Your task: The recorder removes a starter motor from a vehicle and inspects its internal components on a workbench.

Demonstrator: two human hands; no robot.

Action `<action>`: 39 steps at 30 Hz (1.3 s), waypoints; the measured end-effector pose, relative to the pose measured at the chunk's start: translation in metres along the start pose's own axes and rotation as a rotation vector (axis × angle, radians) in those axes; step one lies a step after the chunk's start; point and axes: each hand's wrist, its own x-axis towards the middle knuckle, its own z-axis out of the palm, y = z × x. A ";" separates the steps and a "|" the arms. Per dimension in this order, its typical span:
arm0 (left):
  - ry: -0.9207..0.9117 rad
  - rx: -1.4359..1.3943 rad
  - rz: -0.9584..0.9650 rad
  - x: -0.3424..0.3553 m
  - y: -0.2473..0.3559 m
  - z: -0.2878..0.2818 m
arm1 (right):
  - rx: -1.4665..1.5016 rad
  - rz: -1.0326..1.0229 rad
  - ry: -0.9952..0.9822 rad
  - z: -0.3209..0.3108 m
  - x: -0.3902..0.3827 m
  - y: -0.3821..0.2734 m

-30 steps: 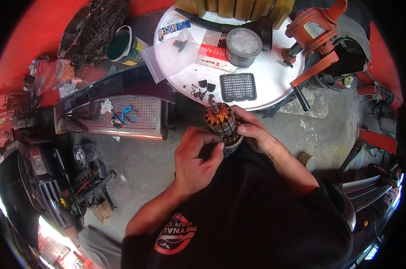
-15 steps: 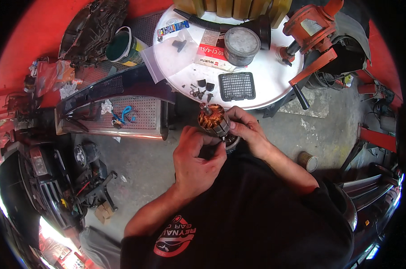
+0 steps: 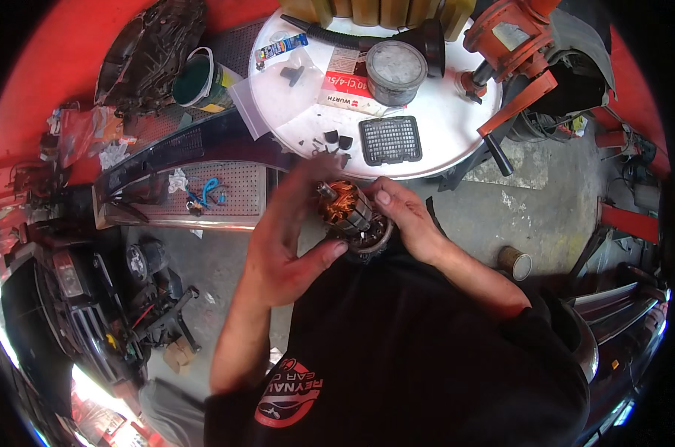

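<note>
An electric motor armature (image 3: 345,205) with copper windings and a metal shaft leans over a grimy round end housing (image 3: 378,242), near my dark shirt. My right hand (image 3: 408,220) holds the assembly from the right, thumb raised by the core and some fingers hidden behind it. My left hand (image 3: 281,249) is at its left, fingers stretched upward and blurred toward the shaft end, thumb apart beside the housing; it does not grip the armature. Small black parts (image 3: 333,141) and a rectangular mesh filter (image 3: 389,139) lie on the white round table (image 3: 464,141) beyond.
The table also bears a lidded tub (image 3: 397,72), a black funnel (image 3: 419,41) and an orange hand pump (image 3: 505,41). Left are a bucket (image 3: 199,82) and a perforated metal shelf (image 3: 237,194). Car parts (image 3: 84,298) lie lower left; a can (image 3: 514,262) stands on the floor at right.
My left hand has released its pinch, moving left and up with fingers extended. The armature has shifted leftward and tilted, exposing more of the housing. My right thumb has moved up.
</note>
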 end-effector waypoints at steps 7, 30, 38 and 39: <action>0.029 0.649 -0.216 0.014 0.049 -0.008 | 0.048 0.004 -0.024 0.001 -0.001 0.004; -0.197 1.001 -0.551 0.047 0.075 -0.007 | -0.169 -0.019 -0.036 0.005 0.003 -0.013; -0.437 0.911 0.034 0.044 0.084 -0.019 | -0.227 -0.003 -0.045 0.005 0.010 -0.016; -0.312 0.891 -0.395 0.052 0.097 -0.013 | -0.216 -0.006 -0.053 0.005 0.009 -0.016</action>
